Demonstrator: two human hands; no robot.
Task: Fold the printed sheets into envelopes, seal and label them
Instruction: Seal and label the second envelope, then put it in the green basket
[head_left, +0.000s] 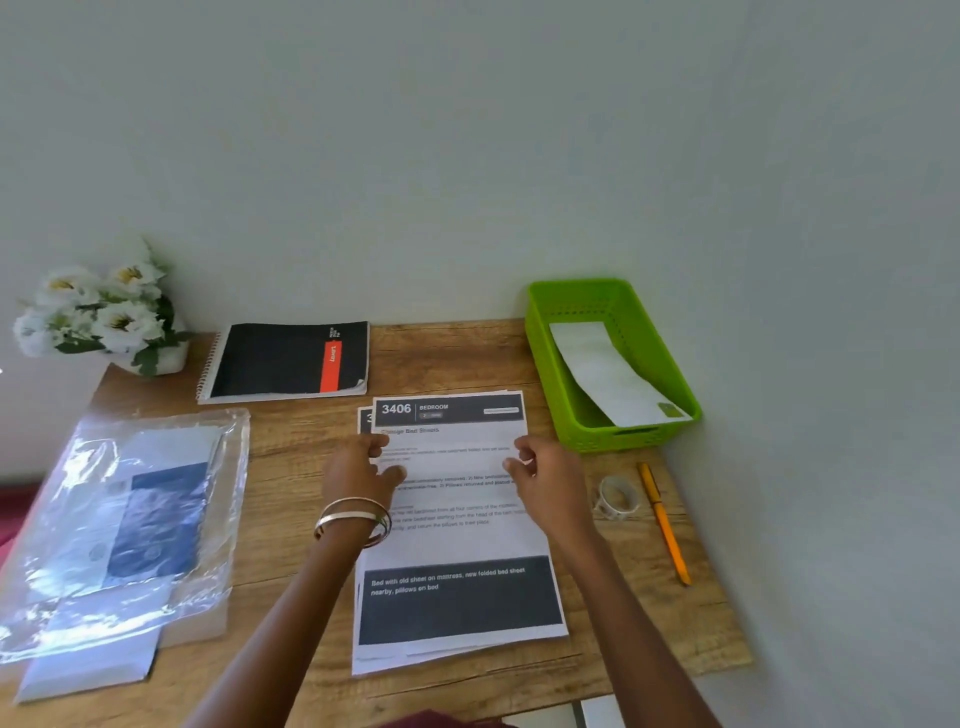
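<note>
Top sheet (457, 499) btwn left hand (363, 470) & right hand (545, 480), both pinching edges

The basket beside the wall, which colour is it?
Bright green; the basket shows best in the head view.

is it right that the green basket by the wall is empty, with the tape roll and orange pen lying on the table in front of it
Not quite. The head view shows the green basket is not empty: a white envelope lies in it, one end propped on the near rim. The rest holds: the tape roll and orange pen lie on the table in front of it.
</note>
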